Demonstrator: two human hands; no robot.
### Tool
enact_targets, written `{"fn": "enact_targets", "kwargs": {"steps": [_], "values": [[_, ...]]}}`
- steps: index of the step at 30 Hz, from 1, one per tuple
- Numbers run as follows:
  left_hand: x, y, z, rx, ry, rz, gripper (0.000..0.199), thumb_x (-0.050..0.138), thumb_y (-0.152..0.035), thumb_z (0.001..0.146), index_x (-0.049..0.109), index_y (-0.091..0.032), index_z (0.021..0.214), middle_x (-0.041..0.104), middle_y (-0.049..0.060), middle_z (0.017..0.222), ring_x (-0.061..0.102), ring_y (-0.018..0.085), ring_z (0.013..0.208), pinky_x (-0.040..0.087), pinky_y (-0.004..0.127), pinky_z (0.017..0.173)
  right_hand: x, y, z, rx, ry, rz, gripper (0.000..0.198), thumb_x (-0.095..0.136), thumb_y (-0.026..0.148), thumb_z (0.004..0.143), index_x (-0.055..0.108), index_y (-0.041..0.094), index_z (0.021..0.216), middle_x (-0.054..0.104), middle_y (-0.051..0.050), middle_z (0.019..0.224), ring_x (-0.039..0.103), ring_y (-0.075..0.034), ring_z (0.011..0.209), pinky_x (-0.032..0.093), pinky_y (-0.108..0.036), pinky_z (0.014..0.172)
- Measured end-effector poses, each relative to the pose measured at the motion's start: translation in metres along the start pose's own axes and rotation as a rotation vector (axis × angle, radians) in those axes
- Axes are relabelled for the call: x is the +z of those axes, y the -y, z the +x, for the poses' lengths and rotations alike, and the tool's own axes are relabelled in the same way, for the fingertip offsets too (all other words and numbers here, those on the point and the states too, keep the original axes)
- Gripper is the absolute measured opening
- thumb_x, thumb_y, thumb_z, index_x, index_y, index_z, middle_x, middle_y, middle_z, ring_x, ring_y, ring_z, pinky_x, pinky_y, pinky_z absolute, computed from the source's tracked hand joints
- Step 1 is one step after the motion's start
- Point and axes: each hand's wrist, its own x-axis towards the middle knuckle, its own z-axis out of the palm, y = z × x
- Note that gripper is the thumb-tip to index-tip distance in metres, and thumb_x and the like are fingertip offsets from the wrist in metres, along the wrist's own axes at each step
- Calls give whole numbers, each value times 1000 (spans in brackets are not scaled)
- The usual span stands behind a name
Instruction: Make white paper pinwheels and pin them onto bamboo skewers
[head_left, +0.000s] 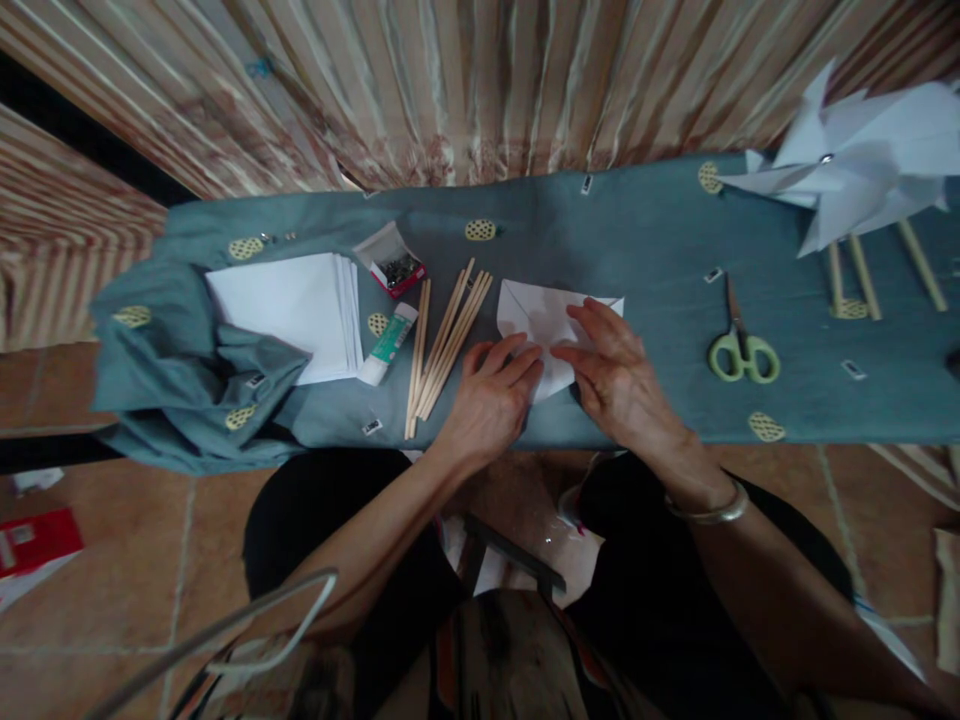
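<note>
The fingers of my left hand (495, 395) and right hand (621, 385) touch a creased white sheet (551, 308) on patterned teal cloth (637, 235). At left: wooden sticks (455, 348), glue stick (390, 342), open box (411, 284) of small metal pieces, stacked paper (289, 310). At right: green-handled scissors (739, 340), apart from my hand; white pinwheels (892, 150) beyond.

The paper (536, 312) is a single small white piece, creased, with a diagonal line running in from its upper left corner. It lies on the cloth-covered desk (660, 230), close to the near edge. Its far edge is nearly straight and slants slightly; the near part narrows. The left hand (495, 390) and right hand (622, 380) partly hide its middle and sides.
</note>
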Motion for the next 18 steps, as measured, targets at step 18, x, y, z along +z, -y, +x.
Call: {"fn": "enact_targets", "kwargs": {"steps": [18], "values": [[-5,-11,14,-69,-67,-119,31,43,-26,101,66,-16,118,70,8,122,47,27,134,23,53,116,10,4,-2,17,-37,-41,36,37,13,95,72,21,106,50,-11,148,27,-29,150,37,-56,113]]}}
